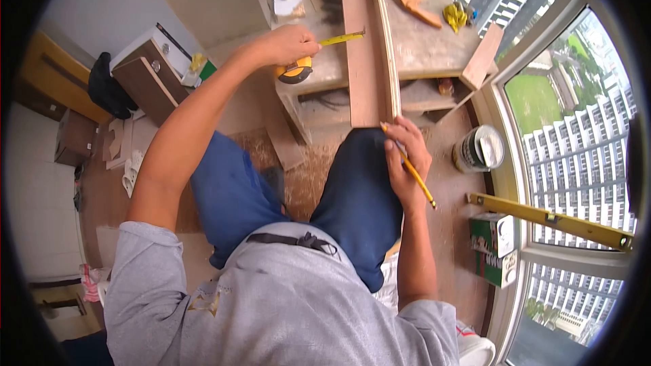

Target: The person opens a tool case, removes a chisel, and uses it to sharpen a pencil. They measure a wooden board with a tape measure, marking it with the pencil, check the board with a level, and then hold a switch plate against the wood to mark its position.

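My left hand [290,45] is closed on a yellow and black tape measure [296,70], whose case shows below the fingers. A short length of its yellow blade [342,38] sticks out to the right, its hooked end over a long wooden board [363,88]. In my right hand [409,149] is a yellow pencil [422,179], tip up towards the board's near end and eraser end down. The fingers are beside the near end of a narrow plywood strip [386,41], which lies along the board's right side. The board's near end reaches my right knee.
Under the board stands a worktable [427,54] with a handsaw [416,7] and a yellow cloth [456,17] on it. A wood piece [483,57] leans at its right corner. A paint bucket [479,148] and a spirit level [553,219] are by the window.
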Motion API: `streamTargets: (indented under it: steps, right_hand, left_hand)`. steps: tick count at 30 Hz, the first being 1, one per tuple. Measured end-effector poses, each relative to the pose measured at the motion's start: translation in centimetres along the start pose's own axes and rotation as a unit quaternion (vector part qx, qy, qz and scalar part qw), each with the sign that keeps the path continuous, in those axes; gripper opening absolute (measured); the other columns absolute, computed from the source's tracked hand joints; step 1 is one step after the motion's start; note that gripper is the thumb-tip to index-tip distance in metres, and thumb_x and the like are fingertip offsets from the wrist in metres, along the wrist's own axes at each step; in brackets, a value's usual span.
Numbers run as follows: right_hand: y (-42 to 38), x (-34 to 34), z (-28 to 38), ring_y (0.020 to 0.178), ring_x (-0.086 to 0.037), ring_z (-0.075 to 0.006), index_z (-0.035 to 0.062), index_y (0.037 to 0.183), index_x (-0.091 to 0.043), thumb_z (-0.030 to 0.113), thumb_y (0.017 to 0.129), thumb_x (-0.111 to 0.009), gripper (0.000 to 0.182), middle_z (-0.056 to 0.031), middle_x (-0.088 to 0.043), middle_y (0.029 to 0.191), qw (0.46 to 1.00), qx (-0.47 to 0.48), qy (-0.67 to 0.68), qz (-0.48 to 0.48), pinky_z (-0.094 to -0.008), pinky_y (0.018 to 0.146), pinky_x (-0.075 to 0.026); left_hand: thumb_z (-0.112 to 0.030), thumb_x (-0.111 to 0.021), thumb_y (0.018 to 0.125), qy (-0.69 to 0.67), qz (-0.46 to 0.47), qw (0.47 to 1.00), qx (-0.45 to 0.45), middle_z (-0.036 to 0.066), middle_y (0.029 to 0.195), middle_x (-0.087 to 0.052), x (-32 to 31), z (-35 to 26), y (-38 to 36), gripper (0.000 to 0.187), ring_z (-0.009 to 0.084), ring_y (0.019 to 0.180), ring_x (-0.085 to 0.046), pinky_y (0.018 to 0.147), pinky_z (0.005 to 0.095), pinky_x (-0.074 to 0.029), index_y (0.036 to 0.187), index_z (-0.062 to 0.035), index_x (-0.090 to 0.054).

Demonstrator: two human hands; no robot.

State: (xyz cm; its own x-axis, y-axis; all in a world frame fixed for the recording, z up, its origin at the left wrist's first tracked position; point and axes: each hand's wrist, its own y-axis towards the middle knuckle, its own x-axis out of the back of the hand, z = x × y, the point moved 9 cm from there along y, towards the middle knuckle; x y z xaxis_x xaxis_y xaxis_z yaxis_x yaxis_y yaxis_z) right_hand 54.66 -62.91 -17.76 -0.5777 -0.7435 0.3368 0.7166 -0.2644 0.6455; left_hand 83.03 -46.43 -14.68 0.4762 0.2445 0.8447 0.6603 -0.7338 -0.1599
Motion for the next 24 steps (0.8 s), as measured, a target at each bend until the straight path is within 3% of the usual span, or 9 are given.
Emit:
streamTargets:
  steps: [12,19,22,24]
  right_hand:
    - [0.8,-0.3,0.4,0.118,-0.064,-0.0359,0.0022,0.107,-0.071,-0.003,0.084,-0.068,0.024,-0.0125,-0.075,0.109,0.999,-0.006,-0.024,0.039,-0.0443,0.104,-0.049]
    - [2.5,0.2,0.6,0.111,-0.067,-0.0358,0.0017,0.105,-0.071,-0.002,0.085,-0.068,0.021,-0.0122,-0.075,0.106,0.998,-0.036,0.005,0.049,-0.0445,0.105,-0.048]
    - [5.0,1.0,0.0,0.107,-0.07,-0.0324,0.001,0.102,-0.07,-0.001,0.085,-0.068,0.017,-0.0126,-0.075,0.102,0.998,-0.027,0.026,0.044,-0.0448,0.106,-0.047]
    - [7.6,1.8,-1.1,0.093,-0.071,-0.023,0.0007,0.1,-0.069,0.0,0.088,-0.068,0.012,-0.0119,-0.073,0.096,0.999,-0.019,0.047,-0.007,-0.0386,0.095,-0.052]
  left_hand:
    - [-0.034,-0.06,0.092,0.051,-0.072,0.996,-0.007,0.008,0.067,-0.062,7.5,2.8,12.3,0.036,0.0176,0.059,-0.058,0.056,0.0366,-0.048,0.081,-0.0003,-0.067]
    - [-0.037,-0.058,0.091,0.129,-0.048,0.99,0.005,0.011,0.074,-0.068,8.6,2.0,14.5,0.036,0.0226,0.063,-0.062,0.06,0.0406,-0.051,0.085,-0.0038,-0.071]
    - [-0.038,-0.058,0.09,0.157,-0.05,0.986,-0.021,0.012,0.078,-0.07,8.6,2.3,15.2,0.037,0.025,0.067,-0.065,0.064,0.0425,-0.052,0.087,-0.0048,-0.072]
    - [-0.038,-0.058,0.09,0.124,-0.033,0.991,-0.021,0.013,0.08,-0.072,8.4,2.7,15.8,0.036,0.0264,0.072,-0.066,0.067,0.0429,-0.052,0.088,-0.0046,-0.072]
